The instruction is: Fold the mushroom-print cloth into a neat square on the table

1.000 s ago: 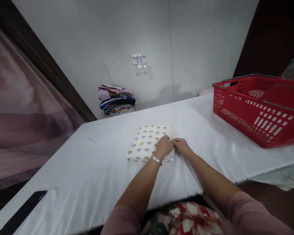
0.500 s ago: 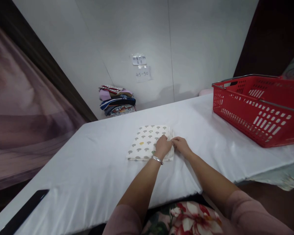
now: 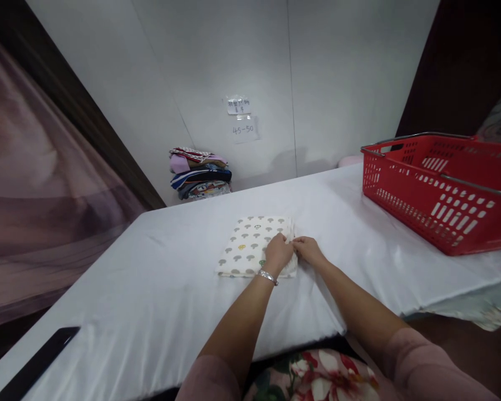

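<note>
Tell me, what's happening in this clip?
A person has both bare hands at the right edge of a folded mushroom-print cloth lying on a white-covered table. The left hand is on the cloth; the right hand meets it at the edge, fingertips close together. Exactly what they pinch is too small to tell. A red basket stands to the right.

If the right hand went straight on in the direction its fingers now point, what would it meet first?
Most likely the left hand, directly ahead of the right hand at the edge of the folded cloth; whether the hands touch is unclear.
</note>
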{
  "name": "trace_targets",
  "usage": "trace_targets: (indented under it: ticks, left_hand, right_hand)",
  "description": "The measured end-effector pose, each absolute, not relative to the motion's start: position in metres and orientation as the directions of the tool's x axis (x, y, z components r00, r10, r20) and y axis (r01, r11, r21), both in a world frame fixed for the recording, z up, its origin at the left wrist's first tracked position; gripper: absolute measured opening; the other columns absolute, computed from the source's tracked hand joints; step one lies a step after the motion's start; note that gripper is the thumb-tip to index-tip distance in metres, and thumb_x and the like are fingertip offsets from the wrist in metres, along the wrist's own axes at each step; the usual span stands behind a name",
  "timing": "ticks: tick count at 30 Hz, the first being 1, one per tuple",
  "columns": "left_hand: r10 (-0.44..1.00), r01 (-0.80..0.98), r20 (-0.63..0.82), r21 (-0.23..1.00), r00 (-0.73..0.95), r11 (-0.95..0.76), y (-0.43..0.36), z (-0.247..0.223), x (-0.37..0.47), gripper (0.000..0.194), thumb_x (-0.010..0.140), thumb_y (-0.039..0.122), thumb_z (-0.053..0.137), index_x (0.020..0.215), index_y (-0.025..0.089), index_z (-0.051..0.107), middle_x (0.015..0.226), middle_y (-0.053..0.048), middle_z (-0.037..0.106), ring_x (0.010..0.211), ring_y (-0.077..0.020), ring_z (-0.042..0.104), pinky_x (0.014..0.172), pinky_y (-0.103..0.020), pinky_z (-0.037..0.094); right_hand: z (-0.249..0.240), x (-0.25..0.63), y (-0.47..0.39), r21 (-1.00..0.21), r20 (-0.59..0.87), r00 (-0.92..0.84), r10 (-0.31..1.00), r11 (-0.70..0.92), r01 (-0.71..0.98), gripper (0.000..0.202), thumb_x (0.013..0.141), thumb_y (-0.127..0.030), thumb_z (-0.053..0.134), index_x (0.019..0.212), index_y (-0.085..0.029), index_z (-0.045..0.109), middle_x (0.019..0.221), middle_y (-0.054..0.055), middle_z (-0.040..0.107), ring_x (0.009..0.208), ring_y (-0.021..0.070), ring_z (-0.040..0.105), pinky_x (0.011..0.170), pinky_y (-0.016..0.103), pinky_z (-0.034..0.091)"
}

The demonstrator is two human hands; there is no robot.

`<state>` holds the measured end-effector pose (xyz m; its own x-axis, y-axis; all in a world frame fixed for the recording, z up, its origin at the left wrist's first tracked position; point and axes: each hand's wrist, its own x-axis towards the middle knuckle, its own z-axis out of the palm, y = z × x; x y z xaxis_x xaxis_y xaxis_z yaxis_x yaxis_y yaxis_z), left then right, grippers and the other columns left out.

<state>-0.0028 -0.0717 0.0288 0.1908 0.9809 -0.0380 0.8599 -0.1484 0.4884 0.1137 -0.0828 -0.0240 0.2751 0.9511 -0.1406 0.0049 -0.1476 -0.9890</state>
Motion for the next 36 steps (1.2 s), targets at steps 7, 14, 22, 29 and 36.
trace_targets:
  ticks: [7,14,22,29,36]
  left_hand:
    - [0.983,0.865,-0.044,0.484,0.177,-0.134,-0.070,0.026,-0.004,0.018,0.076,0.027,0.055,0.094,0.022,0.054,0.098,-0.004,0.066,0.091,-0.0210,0.061,0.071,-0.029,0.043]
    - [0.983,0.859,-0.024,0.491,0.180,-0.145,-0.070,0.026,-0.003,0.021,0.078,0.030,0.054,0.097,0.021,0.055,0.102,-0.007,0.066,0.094,-0.0220,0.060,0.074,-0.029,0.043]
    - [0.973,0.885,-0.048,0.427,0.225,-0.184,-0.076,0.031,-0.001,0.026,0.077,0.033,0.053,0.101,0.022,0.054,0.105,-0.008,0.065,0.094,-0.0240,0.061,0.075,-0.031,0.043]
    - [0.974,0.905,-0.042,0.380,0.222,-0.189,-0.075,0.030,0.000,0.021,0.077,0.029,0.052,0.096,0.019,0.055,0.108,-0.011,0.064,0.099,-0.0253,0.060,0.076,-0.032,0.044]
    - [0.981,0.887,-0.042,0.436,0.187,-0.150,-0.075,0.029,-0.004,0.017,0.077,0.025,0.049,0.092,0.021,0.056,0.103,-0.008,0.066,0.095,-0.0239,0.061,0.074,-0.031,0.044]
  right_hand:
    - [-0.010,0.119,-0.099,-0.945,-0.328,0.095,0.940,-0.324,-0.054,0.021,0.065,-0.033,0.062,0.056,-0.019,0.048,0.039,-0.008,0.039,0.031,0.0037,0.025,0.033,0.021,0.012]
    - [-0.015,0.115,-0.094,-0.964,-0.257,0.150,0.955,-0.243,-0.105,0.007,0.063,-0.022,0.056,0.060,-0.017,0.053,0.041,-0.008,0.041,0.033,0.0036,0.029,0.034,0.019,0.016]
    - [-0.016,0.110,-0.095,-0.970,-0.219,0.200,0.955,-0.193,-0.145,0.006,0.061,-0.020,0.053,0.061,-0.016,0.057,0.042,-0.007,0.042,0.037,0.0047,0.032,0.037,0.019,0.020]
    - [-0.020,0.121,-0.093,-0.989,-0.141,0.249,0.958,-0.122,-0.087,0.017,0.063,-0.032,0.060,0.069,-0.015,0.061,0.041,-0.007,0.043,0.036,0.0058,0.033,0.037,0.020,0.022]
    - [-0.022,0.133,-0.092,-0.991,-0.110,0.353,0.929,-0.129,0.032,0.015,0.067,-0.032,0.058,0.068,-0.017,0.057,0.041,-0.008,0.044,0.034,0.0065,0.033,0.037,0.021,0.024]
